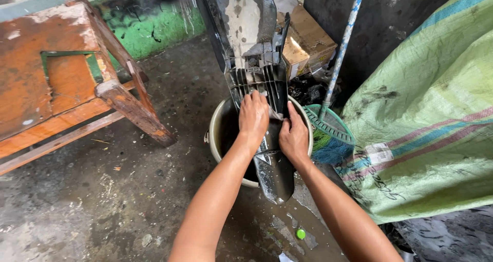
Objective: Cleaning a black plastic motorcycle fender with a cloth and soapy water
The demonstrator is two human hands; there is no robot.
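A long black plastic vehicle panel (272,169), wet and dirty, lies tilted across a grey bucket (218,133), its upper end leaning toward the wall. My left hand (253,117) presses on the panel's ribbed middle, seemingly with a pale cloth under the fingers. My right hand (292,136) grips the panel's right edge just beside it. The panel's lower tip sticks out over the wet floor in front of the bucket.
A worn orange wooden bench (56,87) stands at the left. A green woven sack (426,123) fills the right side. A broom with a blue-white handle (341,51) and a cardboard box (308,41) stand behind the bucket. A small green cap (300,234) lies on the wet concrete.
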